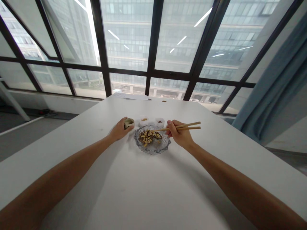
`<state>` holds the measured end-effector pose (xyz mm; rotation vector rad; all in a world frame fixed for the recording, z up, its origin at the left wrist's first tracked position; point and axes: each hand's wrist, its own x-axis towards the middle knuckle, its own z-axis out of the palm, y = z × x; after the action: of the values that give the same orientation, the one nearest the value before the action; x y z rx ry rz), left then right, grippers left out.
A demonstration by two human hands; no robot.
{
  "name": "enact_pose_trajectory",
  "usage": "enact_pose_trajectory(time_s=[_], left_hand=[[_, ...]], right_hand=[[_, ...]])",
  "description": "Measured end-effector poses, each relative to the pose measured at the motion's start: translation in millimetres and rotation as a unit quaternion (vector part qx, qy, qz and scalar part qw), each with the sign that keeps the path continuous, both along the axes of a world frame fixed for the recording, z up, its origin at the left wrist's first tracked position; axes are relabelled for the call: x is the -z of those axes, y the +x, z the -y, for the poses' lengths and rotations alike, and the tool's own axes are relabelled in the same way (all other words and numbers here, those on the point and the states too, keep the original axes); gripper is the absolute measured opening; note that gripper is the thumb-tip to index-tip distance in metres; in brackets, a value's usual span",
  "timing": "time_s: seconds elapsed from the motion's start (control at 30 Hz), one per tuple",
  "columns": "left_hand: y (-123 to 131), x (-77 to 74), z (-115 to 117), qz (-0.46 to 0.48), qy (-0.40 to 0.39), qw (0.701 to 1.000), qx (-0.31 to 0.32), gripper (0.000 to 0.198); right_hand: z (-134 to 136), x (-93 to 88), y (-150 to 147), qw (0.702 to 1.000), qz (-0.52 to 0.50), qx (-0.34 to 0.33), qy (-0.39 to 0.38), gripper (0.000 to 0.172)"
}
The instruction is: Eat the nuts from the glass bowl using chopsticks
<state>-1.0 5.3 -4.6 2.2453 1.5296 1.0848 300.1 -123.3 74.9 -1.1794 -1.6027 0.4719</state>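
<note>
My left hand (120, 129) is wrapped around a small greenish cup (129, 121) just left of the glass plate. In my right hand (177, 132) is a pair of wooden chopsticks (189, 126), their tips over the food in the plate. The clear glass plate (153, 150) has a scalloped rim and holds a heap of small pale and dark pieces (146, 137), perhaps nuts or seeds. Behind it stand two small white cups: the left one (144, 122) has light-coloured bits inside, the right one (159, 122) darker bits.
Everything rests on a long white table (148, 182). Papers (130, 96) lie at its far end, near a small round brown spot (164, 101). Dark-framed windows (150, 73) rise beyond the table, and a blue curtain (271, 80) hangs at the right.
</note>
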Motion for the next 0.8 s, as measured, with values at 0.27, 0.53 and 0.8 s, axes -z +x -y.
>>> enact_pose_trajectory(time_s=[0.27, 0.53, 0.8], left_hand=[[4, -1.0, 1, 0.021, -0.009, 1.0, 0.007, 0.078], [4, 4.5, -3, 0.026, 0.009, 0.999, 0.018, 0.074], [4, 4.6, -3, 0.018, 0.013, 0.999, 0.023, 0.076]], right_hand=[[-16, 11.3, -8, 0.999, 0.016, -0.033, -0.021, 0.057], [-10, 2.9, -10, 0.985, 0.167, -0.04, 0.018, 0.055], [-7, -4.5, -4, 0.986, 0.162, -0.026, -0.009, 0.059]])
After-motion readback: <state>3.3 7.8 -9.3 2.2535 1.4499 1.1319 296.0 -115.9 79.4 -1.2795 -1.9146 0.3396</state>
